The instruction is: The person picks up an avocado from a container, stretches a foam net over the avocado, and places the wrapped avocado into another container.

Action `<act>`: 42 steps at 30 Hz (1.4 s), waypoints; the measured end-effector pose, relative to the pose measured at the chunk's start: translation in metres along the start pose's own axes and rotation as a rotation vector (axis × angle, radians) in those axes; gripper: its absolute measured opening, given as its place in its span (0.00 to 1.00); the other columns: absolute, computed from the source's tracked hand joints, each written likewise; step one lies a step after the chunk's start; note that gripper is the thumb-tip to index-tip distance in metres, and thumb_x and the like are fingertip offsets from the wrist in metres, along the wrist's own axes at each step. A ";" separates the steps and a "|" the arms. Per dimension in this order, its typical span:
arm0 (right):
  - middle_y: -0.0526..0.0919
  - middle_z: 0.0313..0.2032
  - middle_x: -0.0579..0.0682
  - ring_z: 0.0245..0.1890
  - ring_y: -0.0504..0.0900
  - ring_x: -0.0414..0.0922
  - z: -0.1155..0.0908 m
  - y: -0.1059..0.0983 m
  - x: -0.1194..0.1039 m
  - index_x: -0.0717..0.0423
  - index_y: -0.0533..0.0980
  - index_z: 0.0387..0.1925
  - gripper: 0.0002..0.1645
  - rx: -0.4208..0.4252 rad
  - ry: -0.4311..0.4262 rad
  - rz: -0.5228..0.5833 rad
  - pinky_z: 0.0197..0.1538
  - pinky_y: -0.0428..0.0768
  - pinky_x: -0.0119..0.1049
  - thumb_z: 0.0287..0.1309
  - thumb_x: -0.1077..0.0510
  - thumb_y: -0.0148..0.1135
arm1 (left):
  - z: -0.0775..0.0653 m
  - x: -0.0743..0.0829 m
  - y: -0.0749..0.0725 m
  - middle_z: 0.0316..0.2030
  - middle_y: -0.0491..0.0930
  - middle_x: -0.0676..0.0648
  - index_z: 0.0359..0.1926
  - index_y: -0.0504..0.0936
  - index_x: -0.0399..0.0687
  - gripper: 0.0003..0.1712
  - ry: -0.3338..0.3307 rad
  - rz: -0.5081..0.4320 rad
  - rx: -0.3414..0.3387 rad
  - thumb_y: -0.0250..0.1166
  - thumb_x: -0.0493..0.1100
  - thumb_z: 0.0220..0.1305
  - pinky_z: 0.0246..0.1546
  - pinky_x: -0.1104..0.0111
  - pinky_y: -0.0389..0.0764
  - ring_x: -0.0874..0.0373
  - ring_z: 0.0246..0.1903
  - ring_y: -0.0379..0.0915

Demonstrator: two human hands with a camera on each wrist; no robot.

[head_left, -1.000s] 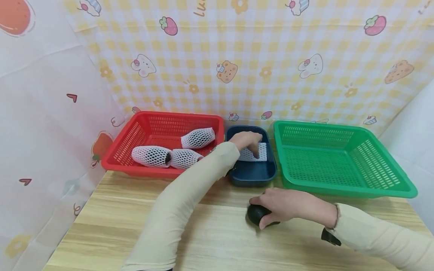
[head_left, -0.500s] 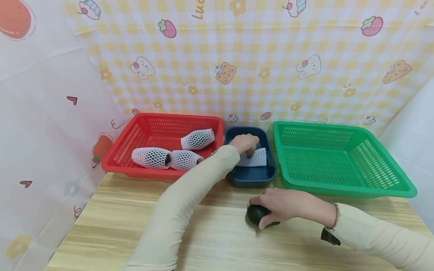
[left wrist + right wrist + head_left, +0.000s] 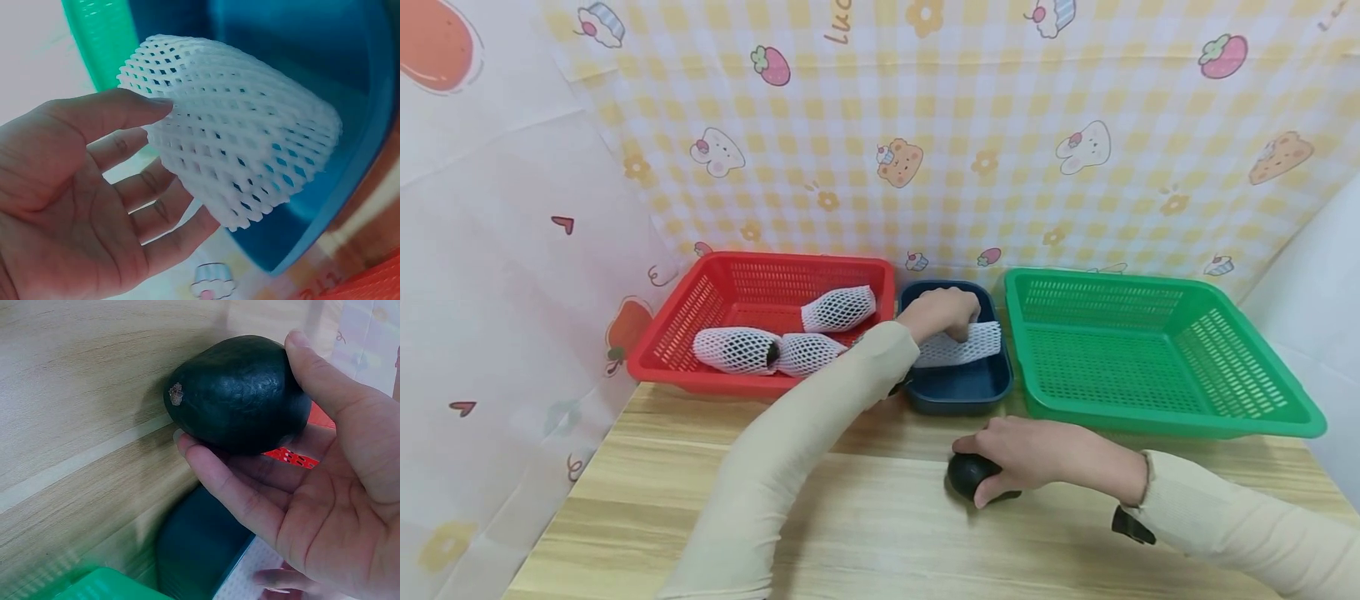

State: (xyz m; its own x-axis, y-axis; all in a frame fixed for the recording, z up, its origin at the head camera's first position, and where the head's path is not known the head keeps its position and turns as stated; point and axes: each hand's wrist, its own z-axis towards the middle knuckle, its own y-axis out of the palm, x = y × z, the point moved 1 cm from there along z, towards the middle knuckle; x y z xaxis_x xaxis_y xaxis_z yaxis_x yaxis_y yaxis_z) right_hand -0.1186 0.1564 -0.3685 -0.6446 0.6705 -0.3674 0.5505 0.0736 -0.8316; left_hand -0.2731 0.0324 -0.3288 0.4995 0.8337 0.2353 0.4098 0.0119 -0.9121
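In the head view, my left hand (image 3: 942,312) reaches into the dark blue bin (image 3: 964,388) and pinches a white foam net sleeve (image 3: 979,343). Seen in the left wrist view, the thumb lies on the upper face of the flattened foam net sleeve (image 3: 240,131), with fingers behind it. Nothing shows inside the mesh. Nearer me on the table, my right hand (image 3: 1030,455) holds a dark green avocado (image 3: 967,477). The right wrist view shows thumb and fingers around the avocado (image 3: 240,394), its brown stem scar facing away from the palm.
To the left is a red basket (image 3: 700,380) with three net-wrapped dark fruits (image 3: 734,349) in it. A green basket (image 3: 1142,367) stands right of the bin. Both baskets and the bin sit along the back of the wooden table (image 3: 647,483), before a patterned cloth.
My left hand has lowered onto the foam net sleeve, and the sleeve now sits slightly raised and tilted in its fingers. The right hand and avocado have stayed in place.
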 end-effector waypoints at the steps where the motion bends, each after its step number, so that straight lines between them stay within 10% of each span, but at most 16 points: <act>1: 0.82 0.36 0.39 0.32 0.77 0.34 0.000 0.000 0.000 0.53 0.78 0.59 0.35 0.002 -0.005 0.000 0.37 0.78 0.34 0.55 0.40 0.75 | -0.003 0.000 -0.001 0.38 0.78 0.49 0.47 0.81 0.51 0.08 0.012 0.006 0.016 0.67 0.42 0.68 0.36 0.66 0.75 0.53 0.38 0.73; 23: 0.83 0.37 0.40 0.29 0.77 0.34 -0.003 0.001 0.002 0.57 0.76 0.62 0.39 0.022 -0.029 0.045 0.32 0.76 0.33 0.55 0.40 0.74 | -0.077 0.015 -0.041 0.45 0.80 0.52 0.59 0.82 0.56 0.22 0.115 0.147 0.222 0.70 0.46 0.65 0.29 0.65 0.77 0.55 0.37 0.74; 42: 0.84 0.40 0.47 0.31 0.78 0.37 -0.010 0.007 0.006 0.56 0.72 0.68 0.46 0.080 -0.029 -0.007 0.33 0.75 0.35 0.61 0.29 0.63 | -0.132 -0.016 -0.022 0.43 0.81 0.52 0.59 0.81 0.55 0.22 0.177 0.155 0.255 0.71 0.48 0.65 0.27 0.71 0.78 0.58 0.33 0.76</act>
State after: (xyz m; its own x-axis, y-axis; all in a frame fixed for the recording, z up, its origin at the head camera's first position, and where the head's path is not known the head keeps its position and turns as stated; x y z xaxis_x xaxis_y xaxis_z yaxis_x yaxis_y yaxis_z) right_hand -0.1132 0.1677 -0.3724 -0.6644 0.6481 -0.3723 0.5025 0.0186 -0.8644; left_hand -0.1895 -0.0546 -0.2684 0.6749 0.7279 0.1214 0.1261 0.0484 -0.9908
